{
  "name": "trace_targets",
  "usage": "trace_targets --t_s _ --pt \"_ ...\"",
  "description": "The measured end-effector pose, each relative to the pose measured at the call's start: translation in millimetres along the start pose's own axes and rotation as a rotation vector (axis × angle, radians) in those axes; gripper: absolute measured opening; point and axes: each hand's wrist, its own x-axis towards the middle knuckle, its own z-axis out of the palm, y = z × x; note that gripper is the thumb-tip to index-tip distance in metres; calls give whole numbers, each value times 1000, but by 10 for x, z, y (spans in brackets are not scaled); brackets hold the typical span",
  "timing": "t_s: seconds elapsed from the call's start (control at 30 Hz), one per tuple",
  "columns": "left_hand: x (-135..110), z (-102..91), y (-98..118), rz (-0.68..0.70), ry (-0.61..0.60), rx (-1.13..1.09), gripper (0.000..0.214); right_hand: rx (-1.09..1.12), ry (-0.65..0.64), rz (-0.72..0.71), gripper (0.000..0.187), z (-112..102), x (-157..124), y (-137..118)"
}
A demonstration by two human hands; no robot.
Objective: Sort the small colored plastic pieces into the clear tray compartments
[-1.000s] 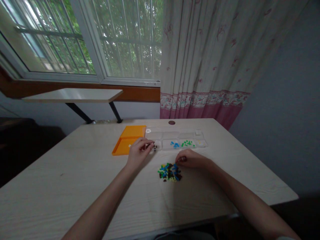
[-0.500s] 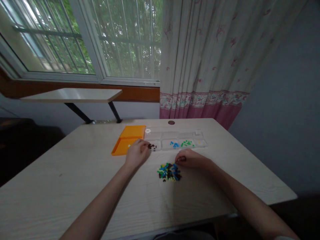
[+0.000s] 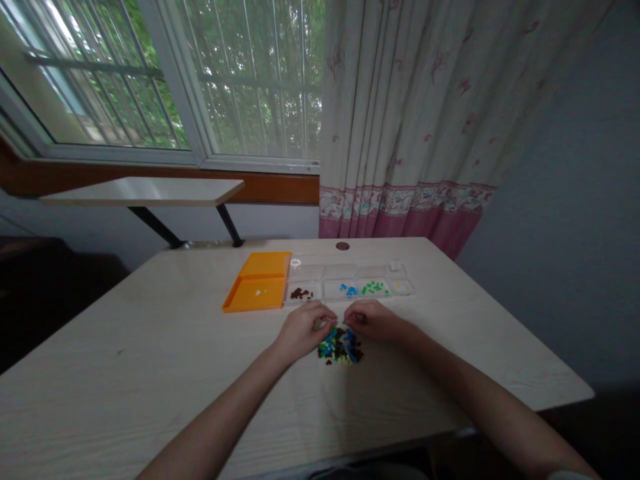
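Observation:
A heap of small mixed plastic pieces, blue, green, yellow and dark brown, lies on the table in front of me. At its upper left edge my left hand is curled, thumb and fingertips drawn together. Just beyond the heap's upper right edge, my right hand has its fingers folded in. Whatever either hand holds is too small to make out. Behind them lies a clear compartment tray. Its front compartments hold brown pieces, blue pieces, green pieces and a few yellow pieces.
An open orange case adjoins the tray's left end, with a few pale pieces in its front half. The wooden table has a round dark cable hole near its back edge. A raised shelf stands at the back left.
My left hand has moved from the brown pieces' compartment right and nearer to me, to the heap. The right hand has shifted only slightly left.

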Motion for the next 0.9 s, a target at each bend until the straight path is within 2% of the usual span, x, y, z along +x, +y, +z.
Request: trace_targets --t_s 0.37,0.57,0.67,0.9 --pt "-6 -3 72 23 -27 30 11 -29 107 -14 12 77 -7 -110" --pt "-10 10 21 31 45 -27 12 -15 194 -17 11 103 -5 -85" --pt "-11 11 7 35 71 -47 14 -28 207 -21 11 112 -7 -81" --pt "-12 9 8 38 48 -45 14 -3 223 -59 11 91 -4 -120"
